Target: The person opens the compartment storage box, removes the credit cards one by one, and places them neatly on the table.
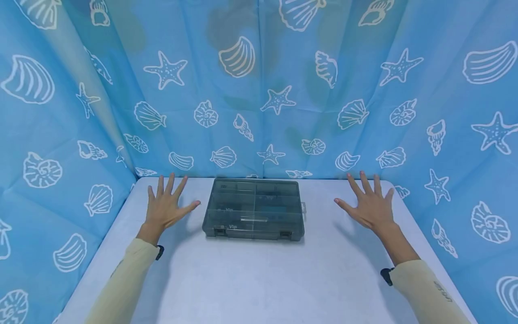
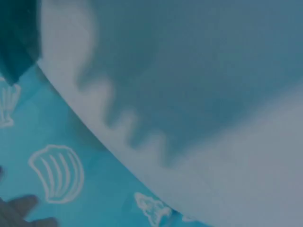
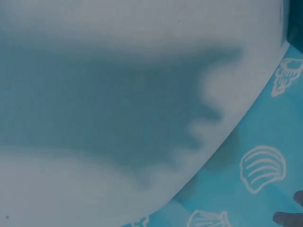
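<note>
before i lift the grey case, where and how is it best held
Probably by its two short ends, coming in from left and right together: the case lies flat, wider than deep, with white tabletop beside both ends, and its latches sit on the near side.

Head cam: bright, fairly even light from overhead, judging by shadows; pic reasonably sharp. White table [image 1: 259, 279] v. pale, almost washed out. Soft shadows fall inward & down from L hand [image 1: 165, 207] and R hand [image 1: 372, 204]. Blue curtain [image 1: 261, 96] has dim grey smudges up top, can't tell if shadow. Shell prints [image 1: 490, 63] look stretched nr edges. Wrist cams: dim, hazy, low contrast, blue-grey cast. Big fuzzy-edged hand shadows [image 2: 189, 85]; corner fingers [image 2: 23, 206] dark, blurry.
</note>
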The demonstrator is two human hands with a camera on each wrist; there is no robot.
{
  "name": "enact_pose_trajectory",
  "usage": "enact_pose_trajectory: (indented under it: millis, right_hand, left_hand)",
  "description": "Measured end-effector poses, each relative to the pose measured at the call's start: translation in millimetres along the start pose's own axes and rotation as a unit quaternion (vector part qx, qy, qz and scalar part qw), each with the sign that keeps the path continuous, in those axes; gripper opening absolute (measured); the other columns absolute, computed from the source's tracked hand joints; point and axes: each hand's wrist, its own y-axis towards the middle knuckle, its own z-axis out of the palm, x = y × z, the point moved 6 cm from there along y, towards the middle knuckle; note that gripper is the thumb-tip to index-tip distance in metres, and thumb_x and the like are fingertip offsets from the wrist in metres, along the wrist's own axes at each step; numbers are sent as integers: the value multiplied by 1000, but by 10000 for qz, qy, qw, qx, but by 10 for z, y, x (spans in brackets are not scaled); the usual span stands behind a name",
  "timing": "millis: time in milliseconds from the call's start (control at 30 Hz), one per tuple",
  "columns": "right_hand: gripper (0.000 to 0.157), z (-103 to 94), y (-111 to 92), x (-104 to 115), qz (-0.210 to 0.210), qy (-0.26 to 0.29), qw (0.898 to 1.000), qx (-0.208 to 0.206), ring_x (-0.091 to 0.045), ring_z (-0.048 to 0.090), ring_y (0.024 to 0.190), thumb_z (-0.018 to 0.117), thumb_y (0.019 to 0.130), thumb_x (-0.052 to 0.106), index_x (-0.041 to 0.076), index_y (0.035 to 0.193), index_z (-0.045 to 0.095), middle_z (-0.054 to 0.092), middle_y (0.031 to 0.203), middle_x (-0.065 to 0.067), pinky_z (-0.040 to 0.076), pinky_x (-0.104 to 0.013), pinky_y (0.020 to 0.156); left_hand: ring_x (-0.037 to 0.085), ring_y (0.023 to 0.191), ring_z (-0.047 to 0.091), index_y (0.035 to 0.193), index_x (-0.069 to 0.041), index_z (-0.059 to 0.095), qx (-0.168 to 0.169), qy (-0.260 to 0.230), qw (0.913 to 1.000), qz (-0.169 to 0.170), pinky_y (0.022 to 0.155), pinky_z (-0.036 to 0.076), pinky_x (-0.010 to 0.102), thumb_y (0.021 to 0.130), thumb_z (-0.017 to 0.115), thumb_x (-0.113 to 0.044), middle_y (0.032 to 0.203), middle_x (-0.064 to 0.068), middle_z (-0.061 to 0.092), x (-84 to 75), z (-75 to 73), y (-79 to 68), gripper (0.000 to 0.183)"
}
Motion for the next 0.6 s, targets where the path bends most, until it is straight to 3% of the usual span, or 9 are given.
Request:
enact_pose_trajectory:
  millis: [100,167,233,300,367,433,600]
  right_hand:
    - [89,-4,-12,101,-13,391,9992,-55,-51,12,141,46,89,69,15,155,23,18,157,-23,10,-78,102]
    - [80,-9,-43,229,8,884,9961,-59,-48,30,136,48,92,63,10,150,36,36,150,-24,25,-73,102]
    - [67,-7,-84,397,-19,1488,9889,4,-41,50,122,50,95,57,7,139,51,55,133,-20,42,-63,97]
    - [50,23,-137,591,-61,2247,9742,185,-31,62,102,54,97,48,7,123,62,67,110,-14,54,-50,84]
    - [37,74,-196,791,-120,3008,9521,534,-22,65,83,58,97,41,8,110,68,70,93,-8,56,-38,72]
    - [29,152,-266,975,-118,3663,9256,948,-21,65,75,60,97,35,8,102,70,69,86,-7,56,-32,66]
    - [32,395,-471,1319,212,5090,8358,2048,-33,67,72,59,98,28,-2,96,69,69,85,-21,59,-37,61]
  left_hand:
    - [47,140,23,149,-9,36,210,-259,9990,-295,109,18,69,89,44,-70,153,25,29,-40,36,-16,86]
    - [44,128,43,140,-2,46,505,-724,9944,-575,103,35,63,94,44,-61,140,26,46,-79,76,-39,75]
    - [39,107,59,130,2,54,882,-1256,9847,-827,89,49,55,98,44,-54,121,24,60,-131,134,-55,66]
    - [30,86,65,121,3,60,1221,-1864,9693,-1042,75,54,45,99,47,-46,103,18,67,-187,203,-72,56]
    - [22,74,65,116,4,62,1522,-2425,9504,-1213,67,55,38,100,49,-41,94,14,67,-246,280,-82,50]
    - [19,70,65,116,5,62,1717,-2879,9318,-1390,63,56,34,100,50,-39,93,13,67,-299,353,-97,48]
    - [21,78,64,118,6,60,1907,-3734,8873,-1921,66,59,34,97,56,-41,100,16,64,-368,498,-141,51]
